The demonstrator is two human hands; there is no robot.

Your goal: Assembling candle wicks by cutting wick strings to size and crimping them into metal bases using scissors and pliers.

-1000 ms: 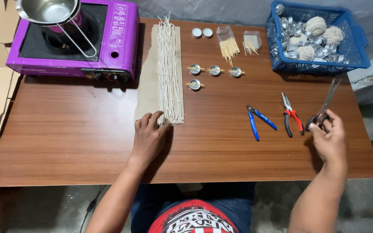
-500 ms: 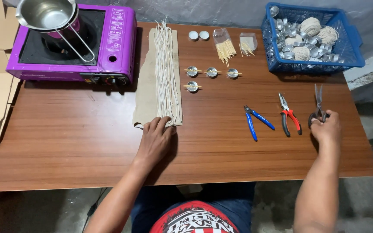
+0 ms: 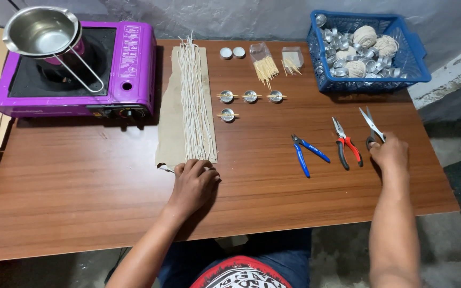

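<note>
Resting at the near end of a bundle of pale wicks (image 3: 194, 101), the left hand (image 3: 194, 181) lies palm down with its fingertips curled onto the strand tips, touching them rather than clamped on any. The right hand (image 3: 389, 153) is closed around the handles of a pair of scissors (image 3: 372, 125), whose blades point away up the desk (image 3: 81, 186) and stand slightly parted.

The wicks lie side by side on a strip of brown paper (image 3: 167, 128), running from the left hand toward the far edge. They look light and limp, likely waxed enough to hold a line but easy to bend or scatter; pinching one near its end should lift it without disturbing the rest. The scissors are stiff metal, best held by the loops as now.

Just left of the right hand lie red-handled pliers (image 3: 345, 143) and blue-handled cutters (image 3: 306, 152). Beyond the wicks sit small metal cups (image 3: 250, 96) with sticks laid across them, then a blue basket (image 3: 420, 64) of cups and twine balls, and a purple stove (image 3: 134, 69) carrying a steel pot (image 3: 41, 32).
</note>
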